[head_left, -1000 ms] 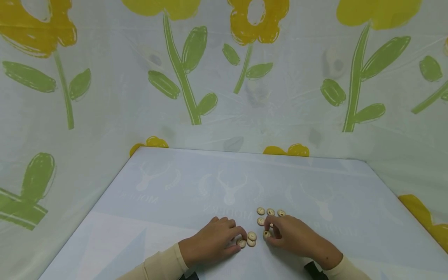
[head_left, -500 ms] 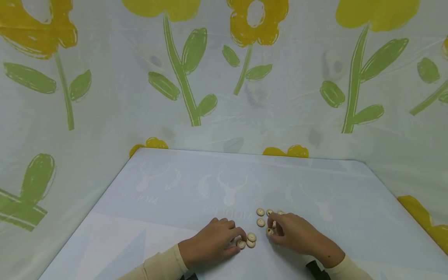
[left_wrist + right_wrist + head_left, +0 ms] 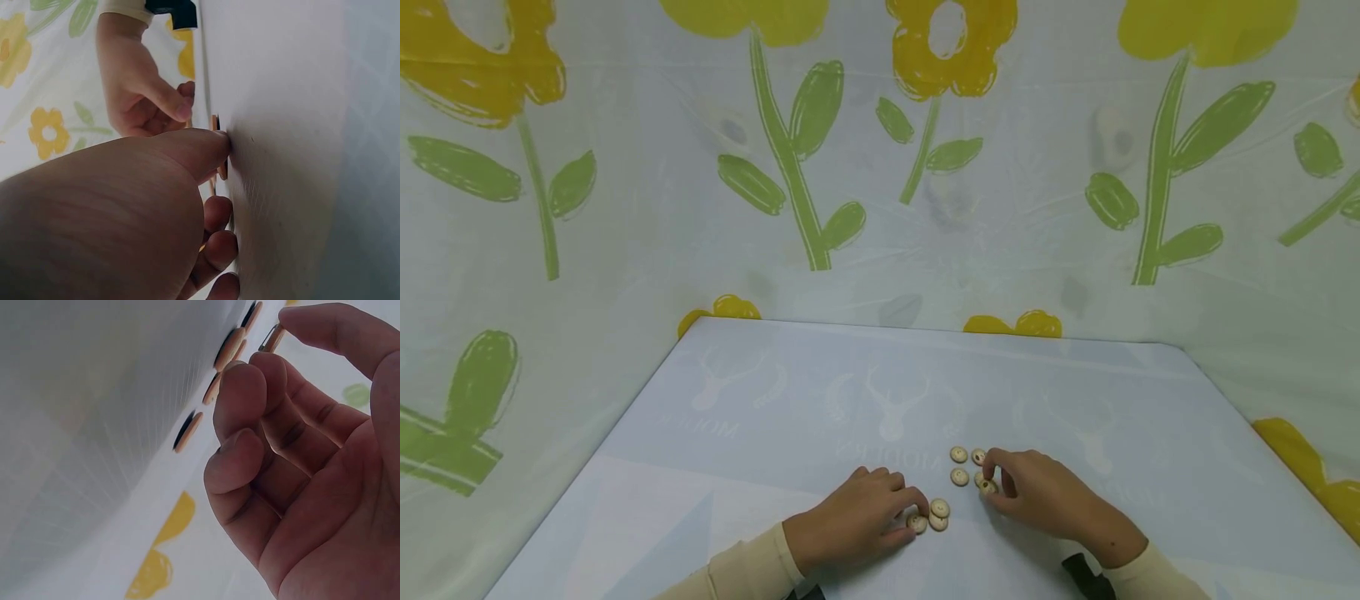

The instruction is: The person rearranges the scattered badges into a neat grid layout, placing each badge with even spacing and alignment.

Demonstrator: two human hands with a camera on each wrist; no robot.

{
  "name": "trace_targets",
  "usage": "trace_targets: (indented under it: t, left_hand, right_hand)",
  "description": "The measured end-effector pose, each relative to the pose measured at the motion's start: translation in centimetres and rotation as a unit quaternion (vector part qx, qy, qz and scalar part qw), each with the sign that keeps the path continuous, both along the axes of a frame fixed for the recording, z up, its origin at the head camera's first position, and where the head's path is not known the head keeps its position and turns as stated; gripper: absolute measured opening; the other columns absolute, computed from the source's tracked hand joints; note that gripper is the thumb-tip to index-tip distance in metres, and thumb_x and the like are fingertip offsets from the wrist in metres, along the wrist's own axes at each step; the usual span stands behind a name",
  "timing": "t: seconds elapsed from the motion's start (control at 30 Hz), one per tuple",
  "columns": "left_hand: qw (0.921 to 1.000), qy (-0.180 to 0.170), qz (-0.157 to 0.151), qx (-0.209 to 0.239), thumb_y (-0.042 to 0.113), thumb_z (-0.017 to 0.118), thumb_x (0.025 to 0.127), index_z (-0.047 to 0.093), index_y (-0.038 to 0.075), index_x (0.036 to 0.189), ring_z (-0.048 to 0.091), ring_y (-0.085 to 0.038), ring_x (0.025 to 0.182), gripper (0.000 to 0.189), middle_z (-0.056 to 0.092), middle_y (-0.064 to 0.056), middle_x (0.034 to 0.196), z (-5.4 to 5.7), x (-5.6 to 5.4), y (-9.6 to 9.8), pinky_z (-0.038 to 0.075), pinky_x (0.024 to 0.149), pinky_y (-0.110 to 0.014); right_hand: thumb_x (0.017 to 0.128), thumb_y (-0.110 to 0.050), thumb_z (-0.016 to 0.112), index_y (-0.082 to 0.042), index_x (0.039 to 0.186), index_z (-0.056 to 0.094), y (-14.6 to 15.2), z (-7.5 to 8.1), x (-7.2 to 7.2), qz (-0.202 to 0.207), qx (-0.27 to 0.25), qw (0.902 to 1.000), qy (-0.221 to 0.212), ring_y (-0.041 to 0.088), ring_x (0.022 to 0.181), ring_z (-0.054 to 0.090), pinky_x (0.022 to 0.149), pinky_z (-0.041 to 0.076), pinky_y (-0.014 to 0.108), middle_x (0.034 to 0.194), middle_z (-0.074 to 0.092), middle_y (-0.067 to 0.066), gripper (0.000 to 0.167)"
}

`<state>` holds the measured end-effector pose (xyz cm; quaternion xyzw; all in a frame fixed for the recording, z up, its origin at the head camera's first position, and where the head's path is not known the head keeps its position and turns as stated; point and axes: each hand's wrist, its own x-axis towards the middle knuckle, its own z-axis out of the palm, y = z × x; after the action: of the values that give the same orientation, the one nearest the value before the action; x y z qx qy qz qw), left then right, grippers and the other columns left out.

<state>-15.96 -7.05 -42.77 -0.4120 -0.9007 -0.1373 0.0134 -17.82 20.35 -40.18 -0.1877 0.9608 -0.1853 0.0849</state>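
The right hand (image 3: 1037,496) has moved a little farther across the table since a moment ago, its thumb and index finger pinching a beige disc (image 3: 988,488). Nearest the viewer, the left hand (image 3: 859,518) curls thumb and index finger around another disc (image 3: 917,523) lying on the pale table (image 3: 805,454), beside two overlapping discs (image 3: 939,507). Beyond, loose discs (image 3: 958,477) form two rows, partly hidden. Behind hangs a flower-printed curtain (image 3: 647,217).

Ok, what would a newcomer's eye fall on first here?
Probably the big yellow flowers on the backdrop beyond the table. Then, low in the head view, the left hand curled at a pale disc, and the right hand pinching another disc.
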Motion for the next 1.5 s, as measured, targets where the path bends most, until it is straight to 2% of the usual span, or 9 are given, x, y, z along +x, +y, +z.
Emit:
trace_targets:
  t: [0.23,0.57,1.1,1.5]
  left_hand:
    - [1.0,-0.001,0.003,0.001,0.038,0.067,0.095,0.066,0.036,0.117,0.04,0.002,0.074,0.022,0.052,0.018,0.084,0.1,0.1,0.0,0.03,0.067,-0.018]
    - [1.0,0.002,0.0,0.001,0.037,0.068,0.094,0.066,0.035,0.118,0.04,0.002,0.073,0.024,0.053,0.018,0.084,0.1,0.0,-0.1,0.031,0.068,-0.018]
    - [1.0,0.0,0.0,0.003,0.037,0.067,0.095,0.066,0.035,0.117,0.041,0.002,0.075,0.023,0.053,0.018,0.086,0.0,0.0,-0.1,0.03,0.068,-0.018]
    - [1.0,-0.003,0.0,0.006,0.036,0.067,0.095,0.066,0.035,0.117,0.041,0.002,0.075,0.022,0.054,0.018,0.086,0.0,0.1,0.0,0.03,0.068,-0.018]
  right_hand:
    - [0.086,-0.022,0.077,-0.022,0.094,0.061,0.6,0.0,-0.3,0.013,-0.007,0.9998,0.012,0.004,0.056,0.046,0.051,0.04,0.023,0.065,0.053,-0.012,0.018]
    - [0.086,-0.019,0.077,-0.021,0.095,0.062,1.0,-0.1,-0.5,-0.012,-0.005,0.9999,-0.001,0.006,0.057,0.048,0.051,0.04,0.024,0.067,0.054,-0.01,0.018]
    - [0.088,-0.019,0.074,-0.021,0.096,0.062,1.9,-0.4,-1.0,-0.005,-0.01,0.9999,0.0,0.006,0.055,0.047,0.05,0.039,0.024,0.065,0.054,-0.01,0.015]
    - [0.087,-0.015,0.073,-0.021,0.095,0.062,2.2,-0.7,-0.9,-0.018,-0.006,0.9998,-0.004,0.006,0.054,0.046,0.05,0.038,0.023,0.064,0.052,-0.008,0.015]
